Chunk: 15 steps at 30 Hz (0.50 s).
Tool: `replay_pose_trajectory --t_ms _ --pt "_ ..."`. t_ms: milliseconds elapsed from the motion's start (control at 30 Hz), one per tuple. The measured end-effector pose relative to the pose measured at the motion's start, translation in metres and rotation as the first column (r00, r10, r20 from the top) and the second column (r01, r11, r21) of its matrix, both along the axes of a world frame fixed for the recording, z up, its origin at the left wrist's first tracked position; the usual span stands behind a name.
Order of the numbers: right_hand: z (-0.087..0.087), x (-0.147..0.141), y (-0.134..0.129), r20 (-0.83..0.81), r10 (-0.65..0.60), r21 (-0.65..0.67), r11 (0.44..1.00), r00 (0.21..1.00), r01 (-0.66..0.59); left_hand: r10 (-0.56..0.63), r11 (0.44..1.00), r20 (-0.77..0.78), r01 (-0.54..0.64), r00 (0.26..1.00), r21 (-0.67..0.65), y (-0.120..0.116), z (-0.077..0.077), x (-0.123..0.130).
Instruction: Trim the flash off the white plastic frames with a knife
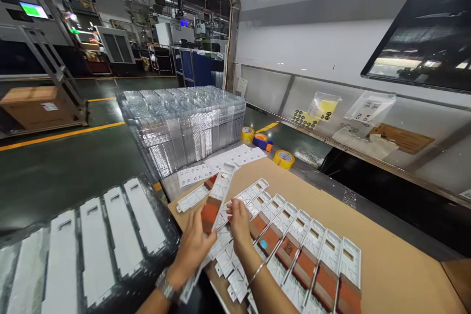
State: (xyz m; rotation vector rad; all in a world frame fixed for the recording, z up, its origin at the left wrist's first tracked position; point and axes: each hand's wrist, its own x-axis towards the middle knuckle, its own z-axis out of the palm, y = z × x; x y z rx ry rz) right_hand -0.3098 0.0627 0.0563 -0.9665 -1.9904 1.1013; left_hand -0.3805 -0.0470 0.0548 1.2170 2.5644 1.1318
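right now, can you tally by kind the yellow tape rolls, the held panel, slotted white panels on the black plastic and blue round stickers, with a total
Yellow tape rolls: 2
Panel in the left hand: 1
Slotted white panels on the black plastic: 4
Blue round sticker: 1
Total: 8

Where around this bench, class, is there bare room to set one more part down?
The widest bare patch is cardboard right of the row of white parts. A narrower strip runs between that row and the label sheets. It is crowded around the left hand and right hand, and in the dark tray, lined with white panels.
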Motion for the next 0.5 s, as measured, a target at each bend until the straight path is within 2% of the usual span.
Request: replay_pose_trajectory --t_ms 100,200,333,400,500 --pt "-0.014 -0.009 -0.015 0.17 0.091 0.134 0.984 0.981 -0.114 0.006 0.999 -0.046 -0.008 0.999 -0.04 0.026 0.005 -0.05" --pt "-0.024 -0.024 -0.035 0.312 0.139 0.244 0.944 0.94 -0.221 -0.059 0.993 -0.106 0.047 0.993 -0.11 0.053 0.005 -0.078" --pt "-0.022 -0.029 -0.046 0.37 0.087 0.368 0.901 0.925 -0.231 -0.158 0.969 -0.134 0.128 0.978 -0.211 0.079 -0.003 -0.085" --pt "-0.015 -0.018 -0.044 0.336 0.032 0.436 0.881 0.941 -0.186 -0.197 0.957 -0.133 0.161 0.971 -0.242 0.086 -0.008 -0.084" --pt "-0.003 0.015 -0.037 0.227 -0.04 0.509 0.856 0.973 -0.083 -0.245 0.942 -0.124 0.206 0.962 -0.263 0.093 -0.014 -0.084"
